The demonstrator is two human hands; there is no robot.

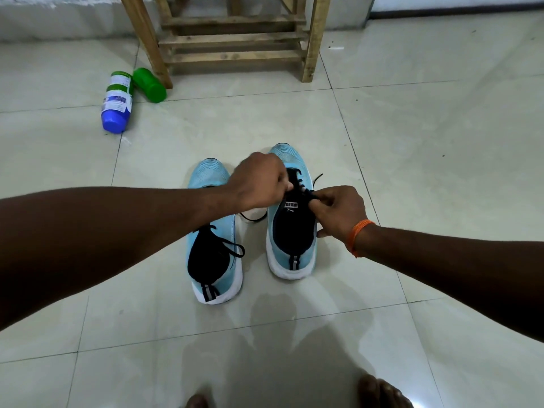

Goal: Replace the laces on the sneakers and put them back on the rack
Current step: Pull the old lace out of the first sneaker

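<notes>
R-side sneaker (pixel 291 234) toe twd rack (pixel 235 39), heel twd person; L hand (pixel 259 181) + R hand (pixel 338 210) pinch its black lace (pixel 304 192).

Glossy pale tiled floor (pixel 426 148), dark grout lines. Wooden rack (pixel 232 39) at 12 o'clock, against whitish wall (pixel 59 22).

Obstacles: two light-blue knit sneakers with white soles, one on the left (pixel 210 178), one on the right (pixel 290 254), the narrow gap between them crossed by a loose black lace (pixel 254 219); left hand (pixel 259 181) and right hand (pixel 341 210) crowd the right sneaker's throat. Beyond: slatted wooden rack (pixel 232 39), with a blue-capped labelled plastic bottle (pixel 116 103) and a green plastic bottle (pixel 149 84) lying beside its left leg. Free: bare pale floor tiles (pixel 426 142) right of the sneakers and on the near side.
</notes>
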